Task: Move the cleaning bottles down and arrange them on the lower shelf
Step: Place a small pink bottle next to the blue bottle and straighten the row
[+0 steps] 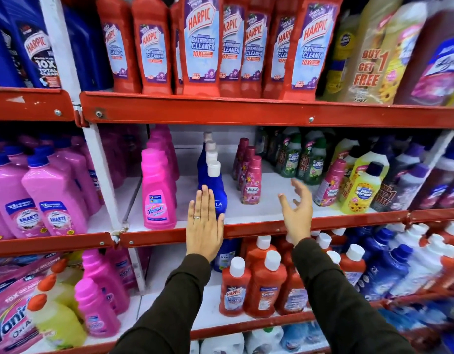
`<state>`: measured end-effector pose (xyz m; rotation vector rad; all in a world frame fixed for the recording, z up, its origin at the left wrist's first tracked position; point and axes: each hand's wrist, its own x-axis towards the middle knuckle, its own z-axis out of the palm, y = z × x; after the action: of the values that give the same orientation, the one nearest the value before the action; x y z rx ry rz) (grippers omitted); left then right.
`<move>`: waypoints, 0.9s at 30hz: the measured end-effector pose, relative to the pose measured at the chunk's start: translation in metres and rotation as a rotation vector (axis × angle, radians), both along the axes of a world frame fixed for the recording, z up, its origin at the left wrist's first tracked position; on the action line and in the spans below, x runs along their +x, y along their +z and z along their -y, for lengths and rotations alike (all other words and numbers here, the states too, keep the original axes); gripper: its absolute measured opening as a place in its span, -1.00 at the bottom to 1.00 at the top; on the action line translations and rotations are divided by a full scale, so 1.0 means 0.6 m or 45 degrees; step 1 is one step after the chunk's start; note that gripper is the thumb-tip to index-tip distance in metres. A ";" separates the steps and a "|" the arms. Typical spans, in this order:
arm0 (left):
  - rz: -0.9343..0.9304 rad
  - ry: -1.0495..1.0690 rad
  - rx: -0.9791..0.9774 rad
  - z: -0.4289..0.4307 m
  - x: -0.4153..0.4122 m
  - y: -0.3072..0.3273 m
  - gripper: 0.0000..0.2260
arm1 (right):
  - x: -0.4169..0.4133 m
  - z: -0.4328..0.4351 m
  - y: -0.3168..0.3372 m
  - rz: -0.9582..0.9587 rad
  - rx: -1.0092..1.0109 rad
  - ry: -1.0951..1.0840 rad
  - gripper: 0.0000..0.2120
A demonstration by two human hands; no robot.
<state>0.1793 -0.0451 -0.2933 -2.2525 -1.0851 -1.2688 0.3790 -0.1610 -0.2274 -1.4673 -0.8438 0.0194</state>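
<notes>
Red Harpic bathroom cleaner bottles [201, 47] stand in a row on the top shelf [246, 112]. The middle shelf [259, 210] holds a row of blue bottles with white caps [217, 190], a pink Vanish bottle [157, 195] and small pink Comfort bottles [251, 182]. My left hand [204, 226] is flat with fingers together, raised in front of the front blue bottle and holding nothing. My right hand [297, 213] is open with fingers spread over the bare part of the middle shelf, apart from every bottle.
Green and yellow Max Kleen bottles [363, 185] fill the middle shelf's right side. Red Harpic bottles with white caps [264, 279] stand on the shelf below. Pink Shakti bottles [52, 200] sit in the left bay, beyond a white upright post [103, 175].
</notes>
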 end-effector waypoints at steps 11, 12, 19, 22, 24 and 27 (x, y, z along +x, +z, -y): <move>0.013 -0.007 -0.004 -0.004 0.028 -0.024 -0.33 | 0.187 0.016 0.047 -0.119 -0.194 -0.455 -0.32; 0.017 -0.010 -0.008 -0.005 0.027 -0.024 -0.34 | 0.197 0.012 0.045 -0.135 -0.210 -0.451 -0.34; 0.017 -0.005 -0.001 -0.006 0.028 -0.024 -0.34 | 0.243 -0.004 0.046 -0.224 -0.269 -0.410 -0.47; 0.013 0.003 0.004 -0.006 0.028 -0.024 -0.34 | 0.254 -0.006 0.053 -0.236 -0.277 -0.371 -0.50; 0.003 0.010 0.007 -0.006 0.029 -0.024 -0.34 | 0.263 -0.006 0.055 -0.245 -0.289 -0.366 -0.51; -0.005 0.014 0.005 -0.005 0.029 -0.023 -0.35 | 0.264 0.001 0.057 -0.280 -0.271 -0.373 -0.50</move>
<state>0.1967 -0.0420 -0.3072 -2.2419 -1.0915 -1.2609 0.5372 -0.1615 -0.1930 -1.7418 -0.4533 0.0513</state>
